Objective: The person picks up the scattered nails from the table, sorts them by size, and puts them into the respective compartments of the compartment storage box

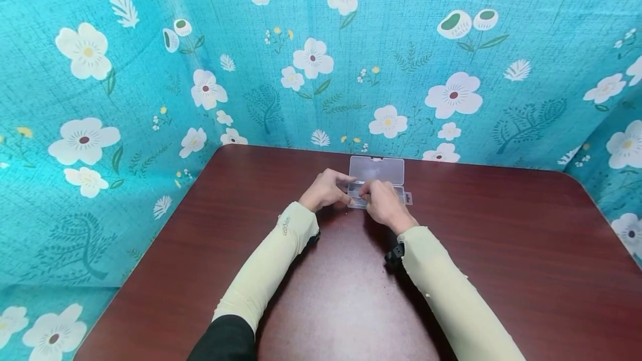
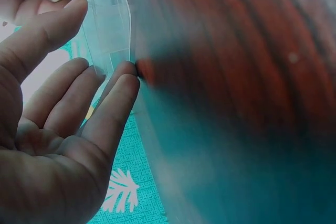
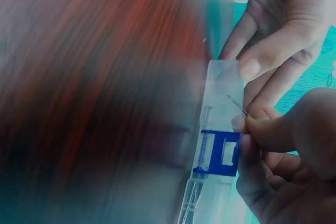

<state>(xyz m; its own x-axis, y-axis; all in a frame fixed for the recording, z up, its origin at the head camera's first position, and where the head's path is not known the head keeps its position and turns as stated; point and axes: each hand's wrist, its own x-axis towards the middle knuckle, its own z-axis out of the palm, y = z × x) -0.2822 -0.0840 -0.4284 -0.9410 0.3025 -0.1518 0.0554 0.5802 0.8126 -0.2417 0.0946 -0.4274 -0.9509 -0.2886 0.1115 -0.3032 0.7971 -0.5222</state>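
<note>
- Pinching a thin needle [image 3: 237,104] between thumb and forefinger of my right hand [image 1: 385,205], just over the clear plastic box [image 1: 376,181].
- My left hand [image 1: 327,188] steadies the box's left end, thumb on the rim, other fingers [image 2: 113,103] nearly straight along its side.
- Box sits at the far middle of the dark red table [image 1: 501,249], lid open toward the flowered curtain [image 1: 311,60].
- Blue insert [image 3: 220,153] lies inside the box, beside my right fingertips.
</note>
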